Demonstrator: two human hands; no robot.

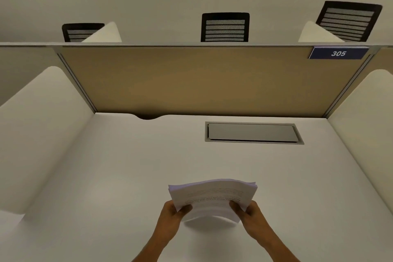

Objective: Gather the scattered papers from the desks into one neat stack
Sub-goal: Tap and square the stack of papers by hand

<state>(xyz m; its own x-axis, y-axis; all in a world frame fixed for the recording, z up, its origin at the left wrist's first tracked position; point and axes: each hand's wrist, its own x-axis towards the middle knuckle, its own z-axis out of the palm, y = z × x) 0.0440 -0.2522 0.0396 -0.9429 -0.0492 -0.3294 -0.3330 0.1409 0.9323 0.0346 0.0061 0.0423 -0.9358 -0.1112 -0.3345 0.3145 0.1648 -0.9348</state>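
Note:
A stack of white printed papers [212,197] hangs just above the white desk [119,172], bowed upward in the middle, with a shadow under its near edge. My left hand [172,217] grips the stack's left near corner, thumb on top. My right hand [249,214] grips the right near corner the same way. Lines of black text run across the top sheet. No loose sheets show elsewhere on this desk.
A tan partition [208,81] with a blue "305" sign [338,53] closes the back of the cubicle. White side dividers [40,125] flank the desk. A grey cable hatch [253,133] sits in the desktop. Black mesh chairs [225,27] stand beyond the partition.

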